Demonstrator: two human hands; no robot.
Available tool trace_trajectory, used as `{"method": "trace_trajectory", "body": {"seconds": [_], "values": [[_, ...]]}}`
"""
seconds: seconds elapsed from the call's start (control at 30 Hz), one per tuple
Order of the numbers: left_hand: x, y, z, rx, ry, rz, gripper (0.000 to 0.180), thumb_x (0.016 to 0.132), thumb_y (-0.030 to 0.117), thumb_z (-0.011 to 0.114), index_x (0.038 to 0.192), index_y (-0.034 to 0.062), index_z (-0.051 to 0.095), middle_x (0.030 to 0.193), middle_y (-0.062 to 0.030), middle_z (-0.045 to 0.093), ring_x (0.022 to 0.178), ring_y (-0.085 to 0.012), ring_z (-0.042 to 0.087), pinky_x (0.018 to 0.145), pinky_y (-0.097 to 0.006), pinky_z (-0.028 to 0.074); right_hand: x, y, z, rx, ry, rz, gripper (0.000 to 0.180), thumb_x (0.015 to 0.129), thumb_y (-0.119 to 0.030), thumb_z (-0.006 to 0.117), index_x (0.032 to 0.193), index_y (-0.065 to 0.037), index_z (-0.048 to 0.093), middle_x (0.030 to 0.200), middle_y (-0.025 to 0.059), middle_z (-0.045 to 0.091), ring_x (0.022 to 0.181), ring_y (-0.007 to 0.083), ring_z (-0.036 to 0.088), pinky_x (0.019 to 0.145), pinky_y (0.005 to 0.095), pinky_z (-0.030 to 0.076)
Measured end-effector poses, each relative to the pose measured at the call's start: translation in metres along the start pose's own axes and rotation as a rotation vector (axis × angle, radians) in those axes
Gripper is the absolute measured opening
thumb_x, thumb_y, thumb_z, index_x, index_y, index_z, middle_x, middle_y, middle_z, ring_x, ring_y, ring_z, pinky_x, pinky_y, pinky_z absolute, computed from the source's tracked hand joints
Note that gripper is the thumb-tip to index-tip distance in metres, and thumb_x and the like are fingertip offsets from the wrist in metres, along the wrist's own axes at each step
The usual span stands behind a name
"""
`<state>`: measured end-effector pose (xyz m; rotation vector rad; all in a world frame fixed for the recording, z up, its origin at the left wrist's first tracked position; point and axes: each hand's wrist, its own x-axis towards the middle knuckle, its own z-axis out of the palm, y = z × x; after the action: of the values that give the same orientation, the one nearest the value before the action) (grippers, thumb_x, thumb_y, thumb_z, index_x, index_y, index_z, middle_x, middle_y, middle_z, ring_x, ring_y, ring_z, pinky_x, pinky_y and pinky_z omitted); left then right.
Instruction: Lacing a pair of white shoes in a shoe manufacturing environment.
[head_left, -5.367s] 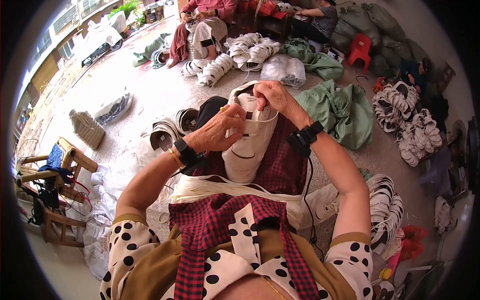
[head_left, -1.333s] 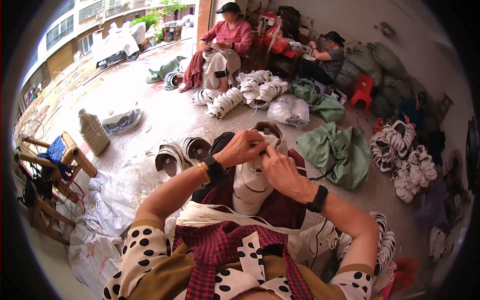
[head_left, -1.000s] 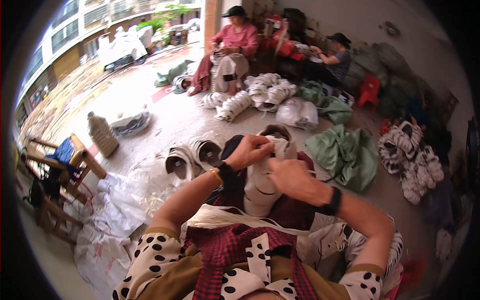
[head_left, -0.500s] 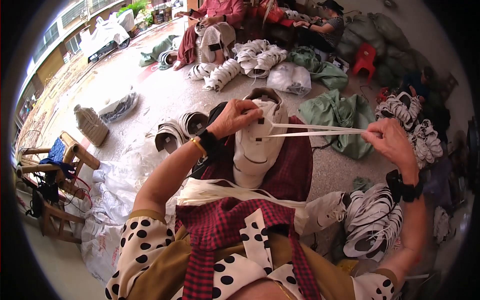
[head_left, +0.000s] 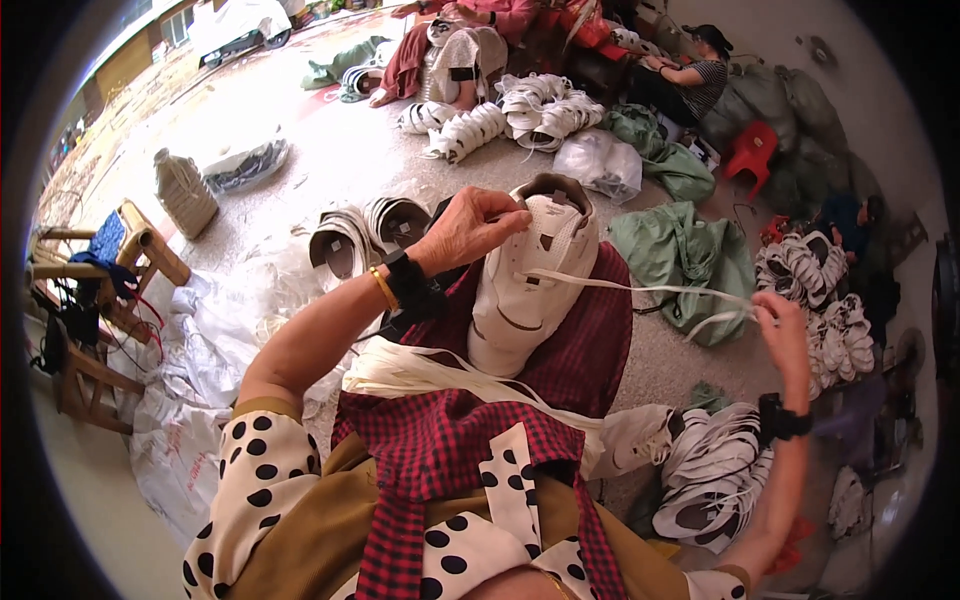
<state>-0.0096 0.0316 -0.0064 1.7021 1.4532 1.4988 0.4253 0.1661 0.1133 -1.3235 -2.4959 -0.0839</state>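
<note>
A white shoe (head_left: 515, 300) lies over my lap on dark red checked cloth (head_left: 590, 340), its dark-lined opening pointing away from me. My left hand (head_left: 475, 230) is closed at the left edge of its upper, thumb and finger pinched there. From the upper a flat white shoelace (head_left: 650, 288) runs slackly to the right. My right hand (head_left: 782, 325), out to the right, grips the lace, and a loose length curls down beside the fingers. A bundle of pale laces (head_left: 430, 375) lies across my lap, nearer to me than the shoe.
Stacked shoes (head_left: 715, 480) stand at my right, with a single shoe (head_left: 635, 440) beside them. More shoes (head_left: 340, 245) sit left of my lap near plastic sheeting (head_left: 220, 350). Green sacks (head_left: 685, 260), a red stool (head_left: 750, 158) and two seated people (head_left: 690, 75) are farther off.
My right hand has moved down, and the lace has gone from two taut strands to one slack strand with a loose curl. My left hand stays at the shoe. The view has shifted slightly.
</note>
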Motion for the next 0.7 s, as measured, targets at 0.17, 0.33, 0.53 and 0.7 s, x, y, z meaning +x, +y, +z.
{"method": "trace_trajectory", "body": {"seconds": [0.17, 0.33, 0.53, 0.7], "values": [[-0.010, -0.013, -0.005, 0.101, -0.012, -0.059, 0.032, 0.095, 0.027, 0.065, 0.090, -0.0037, 0.072, 0.069, 0.0015, 0.061, 0.065, -0.0046, 0.050, 0.056, -0.025, 0.042, 0.014, -0.072, 0.080, 0.336, 0.091, -0.442, 0.040, 0.076, -0.002, 0.072, 0.115, -0.004, 0.060, 0.114, 0.0150, 0.061, 0.109, 0.0339, 0.059, 0.098, 0.0425, 0.045], [-0.011, -0.022, -0.003, -0.127, -0.093, -0.156, 0.032, 0.097, 0.029, 0.064, 0.095, -0.0014, 0.070, 0.074, 0.0022, 0.062, 0.065, -0.0041, 0.057, 0.058, -0.022, 0.045, 0.019, -0.168, 0.132, 0.445, 0.050, -0.616, 0.043, 0.073, 0.001, 0.072, 0.112, -0.003, 0.055, 0.104, 0.0170, 0.059, 0.102, 0.0366, 0.060, 0.088, 0.0448, 0.048], [-0.008, -0.026, -0.004, -0.139, -0.143, -0.198, 0.032, 0.097, 0.030, 0.063, 0.092, -0.0008, 0.069, 0.074, 0.0020, 0.063, 0.065, -0.0044, 0.058, 0.059, -0.023, 0.048, 0.022, -0.189, 0.134, 0.449, -0.078, -0.608, 0.027, 0.073, 0.007, 0.061, 0.097, 0.000, 0.051, 0.087, 0.0157, 0.054, 0.083, 0.0347, 0.059, 0.072, 0.0449, 0.048], [-0.011, -0.027, -0.003, -0.161, -0.128, -0.190, 0.032, 0.097, 0.030, 0.063, 0.091, -0.0004, 0.068, 0.073, 0.0015, 0.062, 0.064, -0.0048, 0.057, 0.059, -0.023, 0.047, 0.019, -0.196, 0.118, 0.543, -0.124, -0.504, 0.027, 0.077, 0.002, 0.064, 0.101, 0.000, 0.053, 0.089, 0.0159, 0.053, 0.085, 0.0338, 0.059, 0.074, 0.0425, 0.051]]}}
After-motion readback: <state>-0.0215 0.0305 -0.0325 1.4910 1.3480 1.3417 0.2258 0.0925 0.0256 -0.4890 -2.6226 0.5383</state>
